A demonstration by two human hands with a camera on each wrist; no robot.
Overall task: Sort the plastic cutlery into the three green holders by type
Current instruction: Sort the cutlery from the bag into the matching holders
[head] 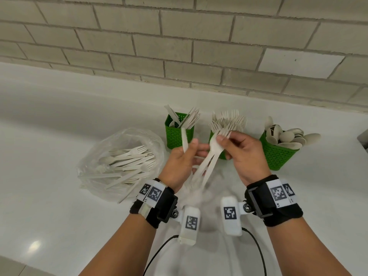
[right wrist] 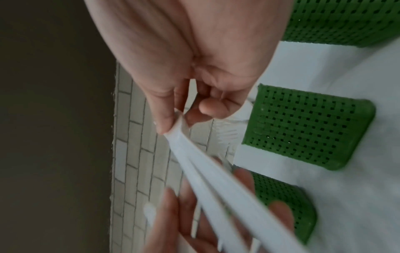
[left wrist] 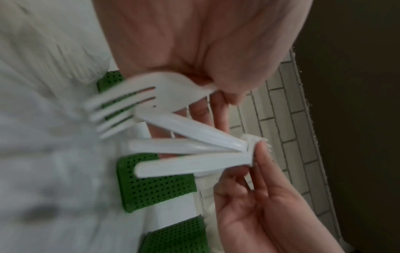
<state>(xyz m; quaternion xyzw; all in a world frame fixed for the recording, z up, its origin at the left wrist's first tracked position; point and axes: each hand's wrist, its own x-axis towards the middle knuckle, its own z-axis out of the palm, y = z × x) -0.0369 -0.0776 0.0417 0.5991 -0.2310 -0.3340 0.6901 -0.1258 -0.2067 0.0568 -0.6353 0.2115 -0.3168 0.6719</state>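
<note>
At centre frame the right hand (head: 242, 154) pinches a fan of forks (head: 207, 162) by their heads, handles trailing down-left. The fork holder (head: 216, 148) stands directly behind that grip. The left hand (head: 183, 162) holds one fork (left wrist: 149, 101) and a knife (head: 184, 139).

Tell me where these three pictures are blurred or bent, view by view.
Head view: mostly sharp, though the brick wall bows from the wide lens and the cutlery between the hands smears. Left wrist view: fork tines motion-blurred, counter a soft haze. Right wrist view: near handles blurred, green holder fairly crisp.
</note>
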